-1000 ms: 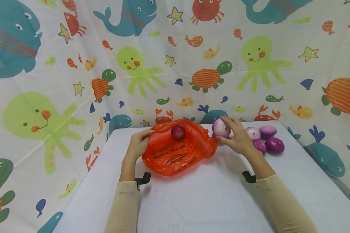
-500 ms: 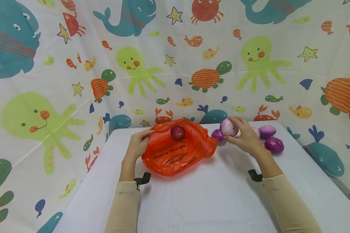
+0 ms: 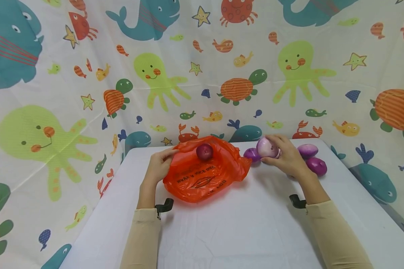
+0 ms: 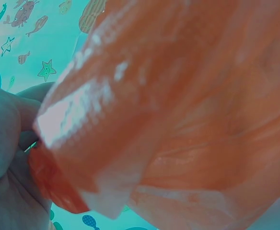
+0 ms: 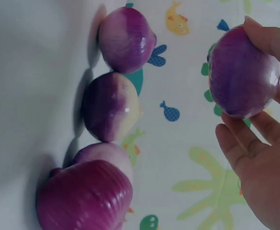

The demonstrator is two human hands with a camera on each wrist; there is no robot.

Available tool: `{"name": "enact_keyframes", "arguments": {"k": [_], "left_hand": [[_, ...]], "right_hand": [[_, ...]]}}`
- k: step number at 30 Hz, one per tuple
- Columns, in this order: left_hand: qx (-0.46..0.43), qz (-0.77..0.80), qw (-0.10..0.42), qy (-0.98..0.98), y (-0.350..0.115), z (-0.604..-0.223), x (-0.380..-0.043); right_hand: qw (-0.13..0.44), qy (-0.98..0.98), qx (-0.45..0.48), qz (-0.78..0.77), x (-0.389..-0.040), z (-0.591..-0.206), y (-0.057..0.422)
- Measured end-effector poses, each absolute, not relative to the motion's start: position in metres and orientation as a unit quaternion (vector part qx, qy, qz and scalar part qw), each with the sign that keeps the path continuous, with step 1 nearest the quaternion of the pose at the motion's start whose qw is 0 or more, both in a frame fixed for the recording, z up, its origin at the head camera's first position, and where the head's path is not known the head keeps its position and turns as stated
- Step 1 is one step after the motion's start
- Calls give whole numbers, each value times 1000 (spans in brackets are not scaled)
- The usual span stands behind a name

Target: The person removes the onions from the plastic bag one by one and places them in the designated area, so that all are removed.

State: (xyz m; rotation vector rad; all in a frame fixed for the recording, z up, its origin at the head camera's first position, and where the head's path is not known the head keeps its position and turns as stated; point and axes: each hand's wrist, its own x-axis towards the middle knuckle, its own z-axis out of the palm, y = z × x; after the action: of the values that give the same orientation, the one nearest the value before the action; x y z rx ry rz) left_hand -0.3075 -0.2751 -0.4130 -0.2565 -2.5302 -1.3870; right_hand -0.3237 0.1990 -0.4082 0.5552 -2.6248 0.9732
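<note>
My left hand (image 3: 159,167) pinches the left edge of a crinkled red plastic bag (image 3: 195,186); the left wrist view shows the thin plastic (image 4: 97,120) between thumb and fingers. A dark red onion (image 3: 204,152) sits in the bag's mouth. To the right of the bag, my right hand (image 3: 284,155) grips a pale purple onion (image 3: 267,148) between thumb and fingertips. In the right wrist view this held onion (image 5: 245,72) is apart from a row of others. A purple onion (image 3: 252,154) lies beside the bag's right side.
Two more purple onions, one behind (image 3: 308,150) and one in front (image 3: 316,166), lie right of my right hand, which partly hides others. The white table (image 3: 222,231) stretches toward me. A curtain (image 3: 202,82) printed with sea animals hangs behind its far edge.
My right hand has moved to the right with the onion, away from the bag, uncovering the purple onion beside it. The left hand and the bag stay in place.
</note>
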Motion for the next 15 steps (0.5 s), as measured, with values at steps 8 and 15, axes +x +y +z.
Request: {"name": "enact_keyframes", "arguments": {"k": [8,15], "left_hand": [[-83,-481,109,-866,-276,-414,-309],[-84,-478,109,-867,-275,-415,-309]], "right_hand": [[116,-920,187,324,-325,-412,210],[109,-923,192,316,-325,-416,217]]}}
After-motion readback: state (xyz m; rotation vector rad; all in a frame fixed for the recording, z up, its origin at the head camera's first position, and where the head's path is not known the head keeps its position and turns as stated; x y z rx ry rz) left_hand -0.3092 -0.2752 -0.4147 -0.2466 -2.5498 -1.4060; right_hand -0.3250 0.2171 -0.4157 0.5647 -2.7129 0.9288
